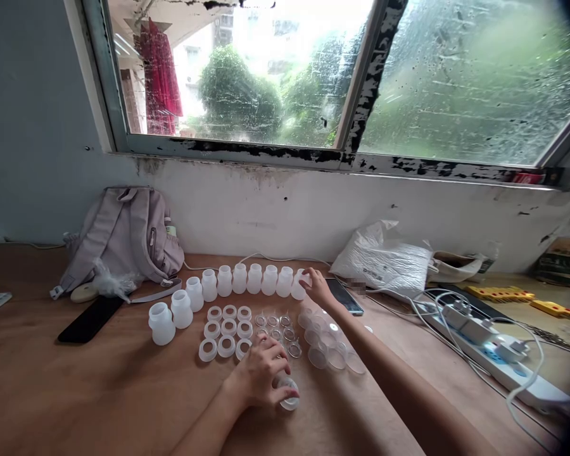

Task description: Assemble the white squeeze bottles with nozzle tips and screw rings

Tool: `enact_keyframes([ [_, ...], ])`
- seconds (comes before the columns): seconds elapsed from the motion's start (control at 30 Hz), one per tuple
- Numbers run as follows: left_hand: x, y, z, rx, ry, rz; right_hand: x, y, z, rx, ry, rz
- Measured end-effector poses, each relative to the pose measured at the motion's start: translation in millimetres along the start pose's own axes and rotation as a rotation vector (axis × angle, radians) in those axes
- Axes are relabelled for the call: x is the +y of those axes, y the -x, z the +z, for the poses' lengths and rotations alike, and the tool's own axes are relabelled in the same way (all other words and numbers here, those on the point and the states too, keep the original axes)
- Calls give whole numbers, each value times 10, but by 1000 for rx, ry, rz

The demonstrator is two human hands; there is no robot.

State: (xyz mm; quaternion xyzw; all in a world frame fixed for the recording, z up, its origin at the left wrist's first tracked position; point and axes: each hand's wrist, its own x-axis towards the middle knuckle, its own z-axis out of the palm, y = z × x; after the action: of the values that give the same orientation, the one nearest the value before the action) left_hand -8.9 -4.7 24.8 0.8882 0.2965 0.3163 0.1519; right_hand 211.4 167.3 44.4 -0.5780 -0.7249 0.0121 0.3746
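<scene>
My left hand rests on the wooden table, closed around a small clear plastic cap. My right hand reaches far forward and grips a white plastic bottle at the right end of a curved row of white bottles. Two more white bottles stand at the row's left end. White rings lie in rows in front of the bottles. Small clear pieces and clear domed caps lie between my hands.
A grey backpack leans against the wall at the back left, with a black phone in front of it. Another phone lies by my right hand. A plastic bag, a power strip with cables and yellow parts fill the right.
</scene>
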Motion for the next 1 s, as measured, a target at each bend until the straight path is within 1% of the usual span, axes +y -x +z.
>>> enact_keyframes([
  [0.1, 32, -5, 34, -2, 9, 19, -150, 167, -123, 80, -26, -29],
  [0.17, 42, -11, 53, 19, 14, 16, -316, 374, -224, 141, -92, -88],
  [0.2, 41, -15, 63, 38, 16, 4, -411, 503, -273, 151, -143, -113],
  [0.27, 31, -24, 83, 116, 42, -61, -604, 789, -352, 96, -253, -146],
  [0.37, 3, -37, 101, 303, 176, -227, -830, 1194, -382, -39, -379, -209],
  [0.47, -21, -48, 92, 454, 299, -337, -922, 1475, -276, -179, -467, -273],
  [0.5, -26, -51, 86, 482, 318, -353, -927, 1538, -219, -185, -483, -276],
  [0.57, -30, -56, 77, 503, 355, -378, -919, 1629, -102, -149, -507, -232],
  [0.63, -31, -60, 78, 481, 404, -390, -900, 1686, -12, -98, -527, -202],
  [0.7, -37, -62, 90, 452, 450, -394, -884, 1718, 32, -52, -542, -213],
  [0.8, -65, -60, 122, 423, 533, -425, -867, 1730, 27, -1, -538, -240],
  [0.9, -98, -57, 147, 414, 616, -482, -866, 1722, 1, 1, -513, -243],
  [1.0, -113, -61, 150, 422, 629, -515, -876, 1713, -4, 8, -513, -256],
])
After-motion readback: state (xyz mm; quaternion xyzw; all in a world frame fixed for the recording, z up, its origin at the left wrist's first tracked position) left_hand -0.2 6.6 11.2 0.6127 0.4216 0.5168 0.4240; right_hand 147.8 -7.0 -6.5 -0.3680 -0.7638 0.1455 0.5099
